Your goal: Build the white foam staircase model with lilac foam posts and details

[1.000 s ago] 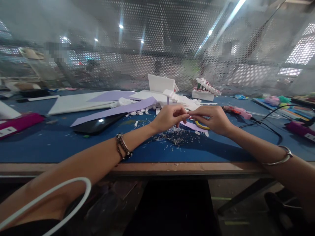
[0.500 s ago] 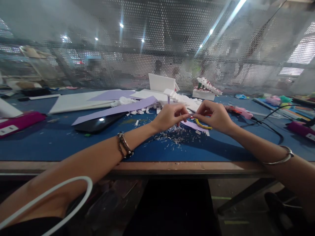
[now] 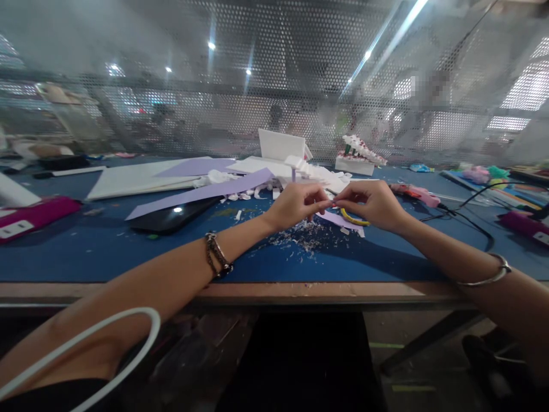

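Note:
My left hand [image 3: 300,201] and my right hand [image 3: 369,203] meet fingertip to fingertip above the table, both closed in a pinch. Whatever lies between the fingertips is too small to name. Below and behind the right fingers shows a yellow curved handle [image 3: 352,220], perhaps of scissors, partly hidden. A lilac paper piece [image 3: 338,220] lies under the hands, beside a scatter of tiny white shreds [image 3: 306,239]. Behind my left hand stands a small white and lilac foam piece [image 3: 294,163], next to heaped white foam strips [image 3: 326,176].
A long lilac strip [image 3: 201,193] lies across a black phone-like slab [image 3: 175,217]. White sheets [image 3: 128,178] spread at back left. A white foam model with red dots [image 3: 355,163] stands at the back. A pink tool [image 3: 422,196] with black cable [image 3: 472,220] lies right.
My right fingertips have shifted very slightly left, closer against the left ones. The table things have stayed put.

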A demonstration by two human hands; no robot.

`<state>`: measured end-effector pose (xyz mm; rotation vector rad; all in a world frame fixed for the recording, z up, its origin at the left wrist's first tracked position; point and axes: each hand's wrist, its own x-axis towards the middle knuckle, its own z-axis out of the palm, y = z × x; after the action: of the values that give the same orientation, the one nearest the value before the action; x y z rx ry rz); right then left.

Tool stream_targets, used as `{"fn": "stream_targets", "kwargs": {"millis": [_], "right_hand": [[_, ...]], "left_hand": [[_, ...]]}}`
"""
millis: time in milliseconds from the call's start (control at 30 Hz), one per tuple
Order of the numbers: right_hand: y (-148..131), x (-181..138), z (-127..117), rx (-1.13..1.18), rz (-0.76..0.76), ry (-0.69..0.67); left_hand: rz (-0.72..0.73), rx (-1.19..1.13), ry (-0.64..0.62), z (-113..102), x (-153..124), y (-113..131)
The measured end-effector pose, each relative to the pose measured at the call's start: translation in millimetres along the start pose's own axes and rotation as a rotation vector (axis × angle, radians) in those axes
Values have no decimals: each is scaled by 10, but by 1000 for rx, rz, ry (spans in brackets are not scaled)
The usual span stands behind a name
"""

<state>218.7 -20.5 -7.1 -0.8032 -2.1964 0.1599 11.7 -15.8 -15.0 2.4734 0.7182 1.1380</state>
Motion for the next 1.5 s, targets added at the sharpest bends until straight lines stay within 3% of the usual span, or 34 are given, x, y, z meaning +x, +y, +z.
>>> {"fn": "stream_targets", "kwargs": {"millis": [367,600,733,933,1200,1500], "right_hand": [[41,16,-1,-107,5,28],[7,14,2,-8,3,-213],[8,9,7,-18,-9,-111],[-10,0,-11,-134,-110,14],[57,0,4,117,39,-43],[32,-5,-36,290,107,-52]], "left_hand": [[45,55,20,-16,1,-25],[69,211,35,-33,7,-52],[72,232,54,-22,11,-59],[-31,10,33,3,-5,-22],[-88,-119,95,-12,13,-70],[-46,-69,165,-39,14,-79]]}}
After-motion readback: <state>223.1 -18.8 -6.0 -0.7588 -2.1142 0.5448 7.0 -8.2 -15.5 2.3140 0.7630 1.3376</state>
